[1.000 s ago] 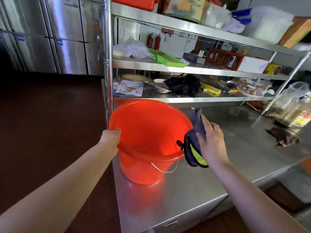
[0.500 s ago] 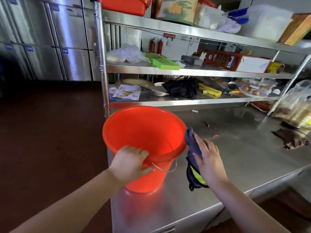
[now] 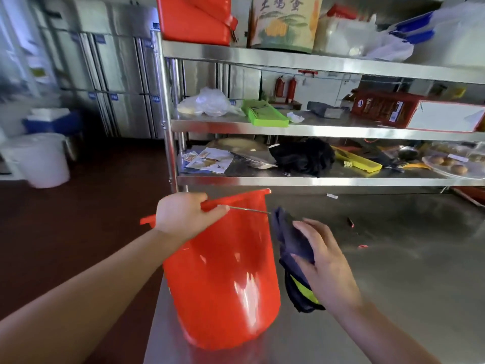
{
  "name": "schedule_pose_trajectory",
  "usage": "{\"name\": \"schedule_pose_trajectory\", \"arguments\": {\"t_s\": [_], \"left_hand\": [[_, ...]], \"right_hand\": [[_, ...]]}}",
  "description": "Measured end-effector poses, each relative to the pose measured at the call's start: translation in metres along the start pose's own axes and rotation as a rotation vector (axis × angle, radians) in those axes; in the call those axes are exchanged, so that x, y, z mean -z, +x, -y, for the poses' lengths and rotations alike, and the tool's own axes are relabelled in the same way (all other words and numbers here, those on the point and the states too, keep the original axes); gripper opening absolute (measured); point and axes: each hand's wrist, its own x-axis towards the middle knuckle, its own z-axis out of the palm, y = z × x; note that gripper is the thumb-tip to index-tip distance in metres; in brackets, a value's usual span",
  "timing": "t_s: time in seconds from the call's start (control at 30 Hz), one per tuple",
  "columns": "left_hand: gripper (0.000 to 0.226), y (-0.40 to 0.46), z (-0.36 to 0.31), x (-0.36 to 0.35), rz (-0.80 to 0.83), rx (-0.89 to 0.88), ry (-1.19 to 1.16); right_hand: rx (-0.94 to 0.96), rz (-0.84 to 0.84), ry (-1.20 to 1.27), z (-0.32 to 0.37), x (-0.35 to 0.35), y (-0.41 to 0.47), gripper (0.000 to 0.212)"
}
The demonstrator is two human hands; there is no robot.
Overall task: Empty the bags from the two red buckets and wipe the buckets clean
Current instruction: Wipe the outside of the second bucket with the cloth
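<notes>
Top shelf, above and beyond left hand (image 3: 183, 216): carton (image 3: 283, 21) printed with Chinese characters 土鸡蛋. Other labels too blurred to read.

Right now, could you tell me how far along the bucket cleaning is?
No bag shows at the red bucket, though its inside is hidden. In hand: the left hand tips it by the rim while the right hand holds the dark cloth beside its wall. A second bucket sits on the top shelf.

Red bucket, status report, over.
Left hand grips red bucket rim, bucket tipped away. Right hand holds dark cloth against its outer side. Steel table nearby unobstructed.
</notes>
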Motion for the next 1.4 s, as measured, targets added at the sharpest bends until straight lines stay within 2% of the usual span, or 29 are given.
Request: {"name": "schedule_pose_trajectory", "arguments": {"t_s": [0.1, 0.23, 0.4, 0.47, 0.57, 0.63, 0.73, 0.9, 1.03, 1.2, 1.27, 1.33, 1.4], "left_hand": [[0.064, 0.012, 0.002, -0.004, 0.055, 0.093, -0.027], [0.059, 0.018, 0.012, -0.011, 0.242, 0.23, -0.17], [0.06, 0.012, 0.019, -0.036, 0.425, 0.345, -0.278], [0.055, 0.013, 0.027, -0.042, 0.462, 0.389, -0.357], [0.052, 0.016, 0.042, -0.051, 0.522, 0.407, -0.437], [0.058, 0.019, 0.049, -0.057, 0.525, 0.365, -0.439], [0.071, 0.021, 0.058, -0.065, 0.543, 0.314, -0.43], [0.067, 0.026, 0.065, -0.07, 0.542, 0.234, -0.393], [0.072, 0.021, 0.076, -0.072, 0.538, 0.24, -0.462], [0.058, 0.012, 0.093, -0.076, 0.547, 0.264, -0.674], [0.054, 0.01, 0.094, -0.072, 0.543, 0.223, -0.646], [0.038, 0.01, 0.088, -0.066, 0.478, 0.113, -0.546], [0.031, 0.012, 0.076, -0.061, 0.426, 0.031, -0.453]], "right_hand": [[0.109, 0.065, 0.097, 0.006, -0.002, 0.013, 0.06], [0.188, 0.217, 0.077, 0.025, -0.012, 0.029, 0.049], [0.207, 0.565, -0.091, 0.032, -0.047, 0.028, 0.058], [0.191, 0.63, -0.162, 0.028, -0.058, 0.02, 0.063], [0.185, 0.649, -0.173, 0.031, -0.071, 0.015, 0.08], [0.161, 0.682, -0.108, 0.039, -0.081, 0.015, 0.087], [0.142, 0.671, -0.104, 0.046, -0.102, 0.027, 0.082], [0.117, 0.541, -0.222, 0.051, -0.13, 0.07, 0.07], [0.115, 0.56, -0.246, 0.058, -0.138, 0.069, 0.066], [0.16, 0.589, -0.236, 0.076, -0.125, 0.023, 0.066], [0.187, 0.604, -0.226, 0.082, -0.116, 0.0, 0.064], [0.218, 0.619, -0.203, 0.086, -0.105, -0.023, 0.062], [0.246, 0.63, -0.18, 0.088, -0.096, -0.045, 0.06]]}}
